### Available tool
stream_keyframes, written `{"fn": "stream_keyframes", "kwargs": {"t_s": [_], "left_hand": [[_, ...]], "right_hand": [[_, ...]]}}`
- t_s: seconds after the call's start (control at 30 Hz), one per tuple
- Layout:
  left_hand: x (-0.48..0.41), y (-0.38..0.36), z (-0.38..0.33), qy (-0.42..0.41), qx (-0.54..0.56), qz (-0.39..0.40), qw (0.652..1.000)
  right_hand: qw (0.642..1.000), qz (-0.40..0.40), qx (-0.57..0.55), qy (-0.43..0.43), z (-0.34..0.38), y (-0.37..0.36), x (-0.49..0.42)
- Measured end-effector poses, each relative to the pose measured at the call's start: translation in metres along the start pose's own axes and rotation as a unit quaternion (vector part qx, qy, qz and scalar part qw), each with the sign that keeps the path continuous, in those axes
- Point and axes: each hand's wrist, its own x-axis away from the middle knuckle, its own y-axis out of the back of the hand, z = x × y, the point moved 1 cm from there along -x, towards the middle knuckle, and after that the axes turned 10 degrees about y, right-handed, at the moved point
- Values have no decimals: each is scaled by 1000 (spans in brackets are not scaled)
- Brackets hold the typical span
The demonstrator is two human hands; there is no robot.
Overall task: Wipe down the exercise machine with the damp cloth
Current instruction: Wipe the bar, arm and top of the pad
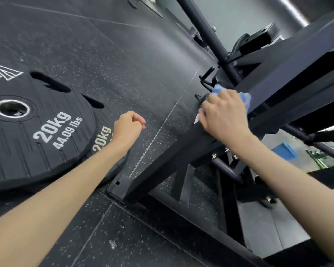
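Note:
The exercise machine is a black steel frame; one slanted beam [162, 160] runs from the floor foot at lower centre up to the right. My right hand [223, 114] presses a blue cloth [246, 98] onto that beam, fingers curled over the cloth, which shows blue at the hand's far edges. My left hand [128, 127] hovers above the floor to the left of the beam, fingers curled into a loose fist and holding nothing.
Two black 20kg weight plates [39, 132] lie stacked on the speckled rubber floor at left. More black frame bars [210, 37] and bolts crowd the right side. A blue object [284, 151] sits on the floor beyond the frame.

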Motion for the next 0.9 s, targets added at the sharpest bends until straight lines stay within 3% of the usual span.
{"fn": "stream_keyframes", "kwargs": {"t_s": [0.13,0.2,0.4,0.47,0.6,0.7,0.8,0.87,0.9], "left_hand": [[10,-13,-12,-18,-1,3,1000],[16,-22,-20,-30,-15,13,999],[32,-50,-46,-71,-52,83,993],[40,-66,-57,-92,-73,110,987],[52,-86,-70,-129,-107,115,979],[58,-91,-77,-159,-102,111,976],[65,-93,-86,-178,-68,125,974],[69,-94,-97,-192,-45,135,971],[72,-95,-104,-198,-30,140,970]], "right_hand": [[983,-17,-67,170,76,-22,24],[974,-49,-93,200,62,-21,21],[985,-171,-17,-2,-91,23,-6],[984,-179,-20,16,-88,26,1],[983,-94,-58,143,-68,19,3],[999,-11,5,36,-128,51,-24],[982,106,68,-140,-202,75,-51],[973,152,68,-159,-207,77,-56],[978,158,69,-118,-197,74,-56]]}}
